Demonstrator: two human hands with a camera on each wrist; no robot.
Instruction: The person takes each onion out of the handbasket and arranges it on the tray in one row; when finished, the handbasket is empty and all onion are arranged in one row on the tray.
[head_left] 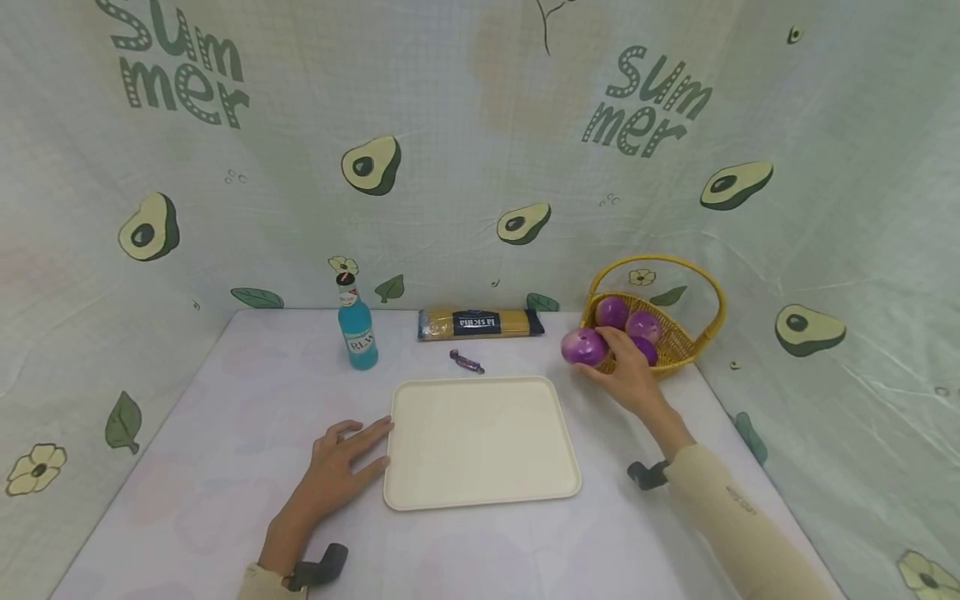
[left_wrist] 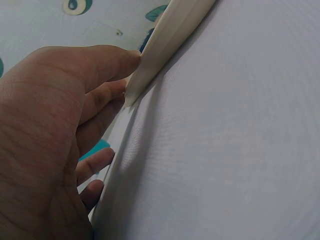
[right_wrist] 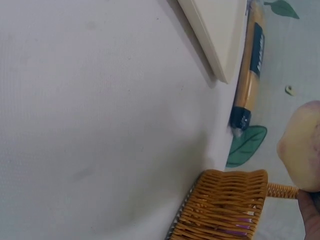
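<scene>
A purple onion [head_left: 584, 347] with a pale patch is held in my right hand [head_left: 628, 375], raised at the left rim of a wicker basket [head_left: 678, 343]. Seen from the right wrist, the onion [right_wrist: 302, 145] shows its pale side, and only a bit of the hand is visible. More purple onions [head_left: 643, 327] lie inside the basket. My left hand [head_left: 341, 467] touches the left edge of a cream rectangular tray [head_left: 480, 504] with thumb and fingertips. In the left wrist view its fingers [left_wrist: 107, 62] are extended against the tray's side wall [left_wrist: 162, 42].
Behind the tray lie a small purple-wrapped candy [head_left: 467, 362] and a pack of spaghetti [head_left: 480, 323]. A blue bottle [head_left: 357, 325] stands upright at the back left. The basket's tall arched handle [head_left: 660, 260] rises at the back right. Printed cloth hangs behind and beside the table.
</scene>
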